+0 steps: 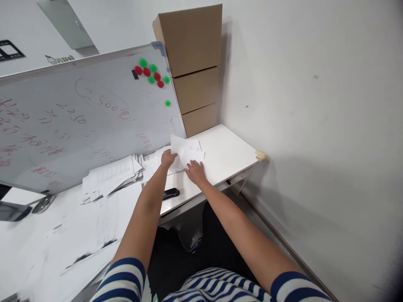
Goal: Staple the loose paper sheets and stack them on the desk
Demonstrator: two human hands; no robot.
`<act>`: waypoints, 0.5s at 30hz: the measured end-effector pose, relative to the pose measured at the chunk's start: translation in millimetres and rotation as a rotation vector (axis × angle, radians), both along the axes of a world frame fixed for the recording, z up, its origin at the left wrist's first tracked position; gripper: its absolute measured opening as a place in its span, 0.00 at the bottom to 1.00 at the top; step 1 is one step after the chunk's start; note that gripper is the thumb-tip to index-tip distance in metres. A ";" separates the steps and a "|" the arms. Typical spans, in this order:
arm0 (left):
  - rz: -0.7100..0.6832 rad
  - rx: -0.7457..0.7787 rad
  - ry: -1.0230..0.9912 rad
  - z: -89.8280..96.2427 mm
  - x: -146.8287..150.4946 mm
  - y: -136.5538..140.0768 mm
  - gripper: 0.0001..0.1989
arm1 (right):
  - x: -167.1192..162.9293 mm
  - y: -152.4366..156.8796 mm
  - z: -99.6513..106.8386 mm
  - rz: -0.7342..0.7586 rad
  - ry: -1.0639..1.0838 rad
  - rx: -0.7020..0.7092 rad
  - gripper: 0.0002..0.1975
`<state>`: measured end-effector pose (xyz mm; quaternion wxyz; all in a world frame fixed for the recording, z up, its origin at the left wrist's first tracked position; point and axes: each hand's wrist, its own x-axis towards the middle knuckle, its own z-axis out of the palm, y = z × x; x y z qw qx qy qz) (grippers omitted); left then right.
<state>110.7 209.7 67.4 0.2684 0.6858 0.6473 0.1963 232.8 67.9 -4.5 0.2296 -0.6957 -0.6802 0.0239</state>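
My left hand (168,159) pinches the left edge of a white paper sheet (181,147), whose upper left corner is lifted off the desk. Spread over the lower right part of the papers, my right hand (195,172) lies with its fingers apart, touching the sheet. Further white sheets lie underneath, at the foot of the whiteboard. A black stapler (171,193) rests on the desk just below my hands.
A loose paper stack (113,174) lies to the left, with more sheets spread nearer. The whiteboard (103,113) with red and green magnets leans behind the white desk (220,147). Stacked cardboard boxes (195,42) stand at the back, beside the wall on the right.
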 end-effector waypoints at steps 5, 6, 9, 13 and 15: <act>-0.158 0.314 -0.071 30.2 -28.7 -39.1 0.13 | 2.0 -1.8 -1.0 -0.064 0.125 0.090 0.32; -0.157 0.379 -0.095 35.1 -36.7 -50.6 0.14 | 2.9 -3.1 -1.3 -0.076 0.171 0.121 0.35; -0.160 0.599 -0.144 46.3 -63.0 -92.2 0.17 | 8.1 -11.0 2.4 -0.092 0.402 0.250 0.45; -0.157 0.775 -0.210 52.2 -94.1 -153.4 0.17 | 19.6 -25.5 28.4 0.026 0.917 0.258 0.58; -0.106 0.815 -0.261 50.2 -106.2 -178.8 0.15 | 23.6 -30.8 49.3 0.140 1.144 0.195 0.61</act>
